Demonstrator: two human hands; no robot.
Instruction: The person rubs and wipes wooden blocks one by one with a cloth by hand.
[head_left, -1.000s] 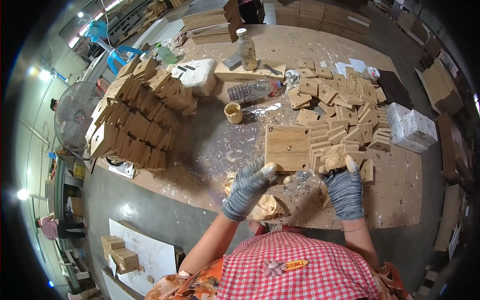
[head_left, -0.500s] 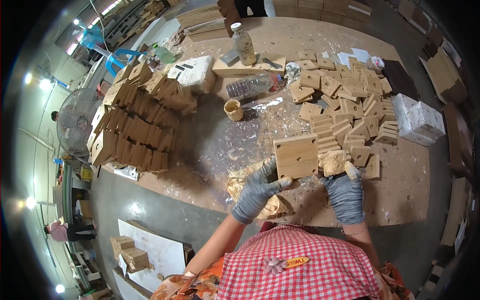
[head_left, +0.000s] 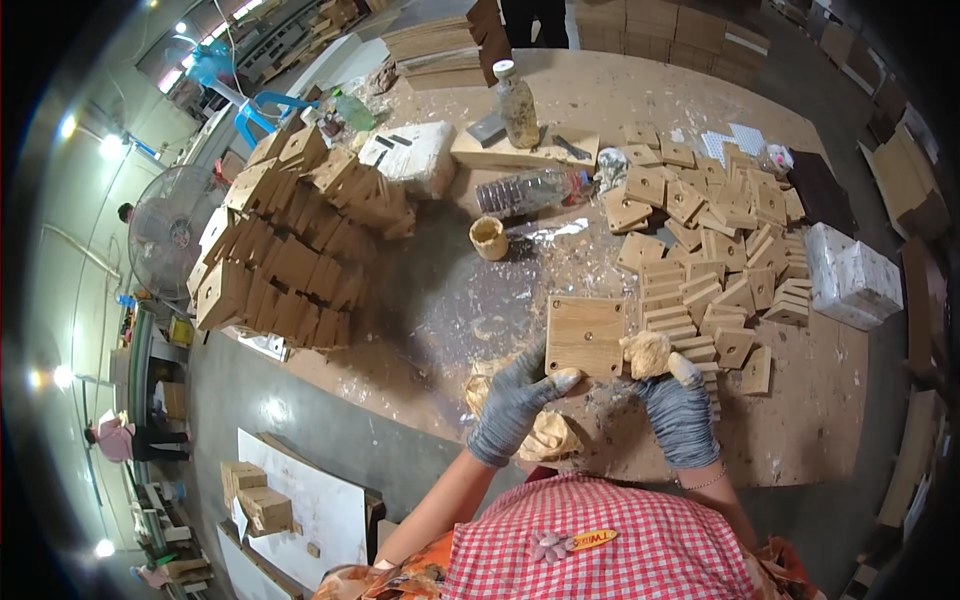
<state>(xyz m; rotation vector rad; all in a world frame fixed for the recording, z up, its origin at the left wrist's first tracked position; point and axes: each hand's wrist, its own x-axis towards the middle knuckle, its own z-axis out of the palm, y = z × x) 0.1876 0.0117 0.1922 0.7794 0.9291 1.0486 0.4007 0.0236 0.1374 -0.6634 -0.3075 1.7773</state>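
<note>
In grey gloves with bare fingertips, both my hands are over the near edge of the table. My left hand (head_left: 514, 405) grips a square wooden block (head_left: 585, 335) by its lower left, thumb on the face. That face has holes near its corners and one in the middle. Just right of the block, my right hand (head_left: 678, 408) is closed on a crumpled yellowish cloth (head_left: 647, 354), which lies at or against the block's right edge. Another crumpled yellowish cloth (head_left: 550, 436) rests on the table below my left hand, partly hidden by it.
Stacked wooden blocks (head_left: 290, 250) rise at the left; loose blocks (head_left: 735, 250) are heaped at the right. Between them stand a small round pot (head_left: 489, 239), a lying plastic bottle (head_left: 530, 193) and an upright bottle (head_left: 516, 105). White wrapped packs (head_left: 852, 275) sit at the right edge.
The block now faces up more squarely and sits slightly lower, with the cloth still beside it. The whole view has shifted a little, moving the table right and down.
</note>
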